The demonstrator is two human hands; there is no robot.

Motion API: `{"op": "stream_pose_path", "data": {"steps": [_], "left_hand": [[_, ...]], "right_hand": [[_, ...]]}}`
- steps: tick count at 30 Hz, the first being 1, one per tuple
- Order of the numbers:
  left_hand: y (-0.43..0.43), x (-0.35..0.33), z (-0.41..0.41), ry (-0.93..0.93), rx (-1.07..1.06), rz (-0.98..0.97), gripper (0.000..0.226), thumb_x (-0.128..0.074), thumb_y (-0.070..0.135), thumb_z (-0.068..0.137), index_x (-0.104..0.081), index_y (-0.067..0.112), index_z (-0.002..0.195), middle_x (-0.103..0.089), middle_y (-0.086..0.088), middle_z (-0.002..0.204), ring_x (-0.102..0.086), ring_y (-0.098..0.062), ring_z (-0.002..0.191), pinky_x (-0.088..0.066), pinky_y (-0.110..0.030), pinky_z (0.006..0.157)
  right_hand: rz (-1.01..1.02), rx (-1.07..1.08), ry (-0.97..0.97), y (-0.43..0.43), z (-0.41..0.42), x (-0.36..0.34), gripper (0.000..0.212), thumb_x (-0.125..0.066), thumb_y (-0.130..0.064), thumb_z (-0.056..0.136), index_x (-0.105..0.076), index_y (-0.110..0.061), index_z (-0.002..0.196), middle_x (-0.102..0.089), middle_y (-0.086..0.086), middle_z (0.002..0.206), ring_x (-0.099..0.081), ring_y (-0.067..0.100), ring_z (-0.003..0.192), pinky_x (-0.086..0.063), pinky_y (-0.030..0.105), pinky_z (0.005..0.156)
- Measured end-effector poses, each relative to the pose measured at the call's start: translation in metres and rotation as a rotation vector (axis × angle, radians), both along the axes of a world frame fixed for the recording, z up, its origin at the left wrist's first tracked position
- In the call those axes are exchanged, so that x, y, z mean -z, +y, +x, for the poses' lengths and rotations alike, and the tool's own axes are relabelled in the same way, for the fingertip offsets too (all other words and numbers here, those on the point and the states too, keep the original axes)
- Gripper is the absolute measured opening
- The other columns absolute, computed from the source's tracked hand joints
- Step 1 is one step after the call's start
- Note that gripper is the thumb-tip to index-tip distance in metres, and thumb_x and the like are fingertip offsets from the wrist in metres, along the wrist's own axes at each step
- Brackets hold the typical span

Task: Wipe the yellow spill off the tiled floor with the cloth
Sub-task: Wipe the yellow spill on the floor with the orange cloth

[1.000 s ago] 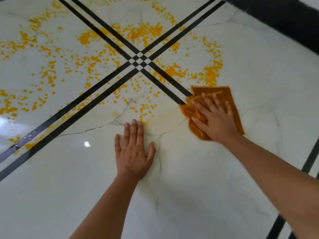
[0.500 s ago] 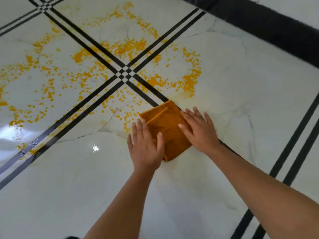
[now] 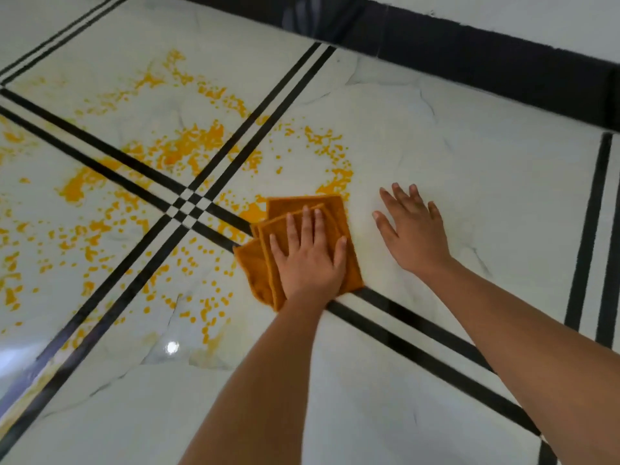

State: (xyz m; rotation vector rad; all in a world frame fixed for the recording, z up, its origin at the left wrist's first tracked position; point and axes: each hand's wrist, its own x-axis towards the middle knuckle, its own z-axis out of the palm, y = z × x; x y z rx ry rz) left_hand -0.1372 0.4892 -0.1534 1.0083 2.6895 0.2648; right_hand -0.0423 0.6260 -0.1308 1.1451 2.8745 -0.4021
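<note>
cloth [image 3: 335, 209] lies under flat left hand [image 3: 310, 260]; right hand [image 3: 414, 229] spread flat on floor [image 3: 503, 203], right of yellow spill [image 3: 188, 149].

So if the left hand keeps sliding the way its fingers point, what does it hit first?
The left hand lies flat on the cloth, fingers pointing up the picture. Just past the cloth's far edge lies a patch of the yellow spill, probably first.

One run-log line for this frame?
left hand flat on cloth | right hand flat on floor | spill mostly unwiped
</note>
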Motion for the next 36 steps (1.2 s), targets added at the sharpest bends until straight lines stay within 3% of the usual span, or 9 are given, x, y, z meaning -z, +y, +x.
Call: {"op": "stream_pose_path", "data": {"steps": [6, 10, 16, 20, 25, 27, 30, 34, 36], "left_hand": [[0.030, -0.006, -0.085, 0.051, 0.140, -0.116, 0.054, -0.004, 0.056, 0.092, 0.009, 0.045, 0.143, 0.014, 0.002, 0.157, 0.022, -0.029, 0.140, 0.012, -0.065, 0.105], [0.015, -0.006, -0.074, 0.121, 0.672, -0.144, 0.059, 0.007, 0.068, 0.082, 0.025, 0.051, 0.135, 0.024, 0.006, 0.153, 0.026, -0.028, 0.139, 0.017, -0.062, 0.106], [0.066, -0.009, -0.079, 0.026, 0.278, -0.072, 0.056, -0.002, 0.063, 0.089, 0.014, 0.049, 0.141, 0.016, 0.003, 0.156, 0.022, -0.031, 0.140, 0.016, -0.066, 0.103], [0.048, -0.010, -0.062, 0.038, 0.699, -0.102, 0.054, -0.001, 0.063, 0.089, 0.018, 0.052, 0.138, 0.016, 0.007, 0.156, 0.025, -0.028, 0.139, 0.016, -0.066, 0.103], [0.104, -0.007, -0.083, -0.026, 0.049, -0.067, 0.056, -0.006, 0.062, 0.090, 0.011, 0.048, 0.142, 0.014, 0.004, 0.157, 0.022, -0.031, 0.140, 0.012, -0.068, 0.104], [0.103, -0.010, -0.074, -0.006, 0.087, -0.059, 0.057, -0.004, 0.062, 0.089, 0.013, 0.047, 0.141, 0.019, 0.004, 0.155, 0.023, -0.032, 0.140, 0.015, -0.068, 0.103], [0.092, -0.005, -0.074, 0.052, 0.411, -0.069, 0.056, 0.001, 0.065, 0.085, 0.017, 0.054, 0.137, 0.015, 0.009, 0.155, 0.023, -0.029, 0.140, 0.015, -0.066, 0.104], [0.141, 0.000, -0.127, 0.031, -0.085, -0.041, 0.058, -0.006, 0.066, 0.087, 0.005, 0.051, 0.142, 0.008, 0.007, 0.157, 0.017, -0.028, 0.142, 0.009, -0.067, 0.105], [0.147, 0.002, -0.117, 0.041, -0.160, -0.026, 0.058, -0.007, 0.065, 0.089, 0.008, 0.049, 0.142, 0.012, 0.006, 0.157, 0.019, -0.030, 0.141, 0.012, -0.067, 0.105]], "right_hand": [[-0.042, 0.179, -0.059, 0.033, -0.016, 0.008, 0.055, -0.021, -0.046, 0.098, -0.013, -0.026, 0.149, -0.007, -0.003, 0.158, 0.000, 0.021, 0.145, -0.004, 0.046, 0.115], [-0.077, 0.256, -0.092, 0.049, -0.031, 0.011, 0.056, -0.018, -0.050, 0.097, -0.007, -0.031, 0.149, -0.002, -0.004, 0.158, 0.002, 0.022, 0.145, -0.005, 0.048, 0.115], [-0.186, 0.222, -0.251, 0.055, -0.032, -0.003, 0.056, -0.015, -0.053, 0.096, 0.003, -0.038, 0.147, 0.007, -0.007, 0.158, 0.006, 0.021, 0.145, -0.006, 0.050, 0.114], [-0.270, 0.239, -0.298, 0.062, -0.038, -0.012, 0.055, -0.015, -0.054, 0.096, 0.000, -0.039, 0.147, 0.005, -0.007, 0.158, 0.004, 0.021, 0.145, -0.010, 0.050, 0.114], [-0.038, 0.137, -0.146, 0.079, -0.044, -0.011, 0.058, -0.012, -0.054, 0.095, -0.015, -0.031, 0.148, -0.017, -0.001, 0.157, -0.010, 0.021, 0.145, -0.015, 0.041, 0.115], [0.013, -0.013, -0.136, 0.102, -0.054, -0.010, 0.069, 0.002, -0.057, 0.087, -0.016, -0.030, 0.148, -0.014, -0.003, 0.157, -0.006, 0.019, 0.145, -0.008, 0.040, 0.115], [0.053, -0.147, -0.151, 0.142, -0.082, -0.004, 0.068, 0.003, -0.056, 0.086, -0.009, -0.031, 0.148, -0.005, -0.004, 0.158, 0.001, 0.018, 0.145, 0.000, 0.038, 0.115], [0.018, -0.245, -0.117, 0.156, -0.123, 0.010, 0.055, -0.011, -0.051, 0.097, -0.004, -0.033, 0.148, 0.000, -0.006, 0.158, 0.005, 0.017, 0.145, 0.002, 0.040, 0.115], [0.027, -0.254, -0.079, 0.158, -0.127, 0.019, 0.056, -0.007, -0.053, 0.095, -0.005, -0.035, 0.148, -0.002, -0.008, 0.158, 0.004, 0.017, 0.145, 0.002, 0.041, 0.115]]}}
